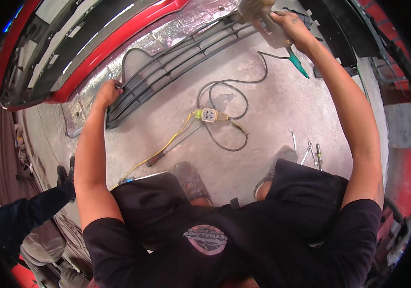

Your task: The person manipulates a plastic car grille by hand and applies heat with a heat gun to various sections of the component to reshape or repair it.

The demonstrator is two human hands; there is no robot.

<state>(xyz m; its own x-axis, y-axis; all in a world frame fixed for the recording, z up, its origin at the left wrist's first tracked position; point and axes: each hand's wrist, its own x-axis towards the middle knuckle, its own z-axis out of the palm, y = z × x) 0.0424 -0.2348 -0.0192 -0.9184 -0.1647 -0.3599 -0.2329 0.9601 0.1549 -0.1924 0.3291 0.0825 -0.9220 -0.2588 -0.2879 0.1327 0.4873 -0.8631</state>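
A long black slatted car grille lies slantwise across the floor in front of me. My left hand is closed on its near left end. At the upper right, my right hand wraps round the handle of a dusty tan corded power tool. The tool is over the grille's far right part, and its front is cut off by the top of the view. Green wrapping covers the cord where it leaves the handle. I cannot tell whether the tool touches the grille.
A red and black bumper rests on silvery foil sheeting at the upper left. The black cord loops to an outlet box with a yellow cord. A screwdriver and wrenches lie by my feet. Another person's leg shows left.
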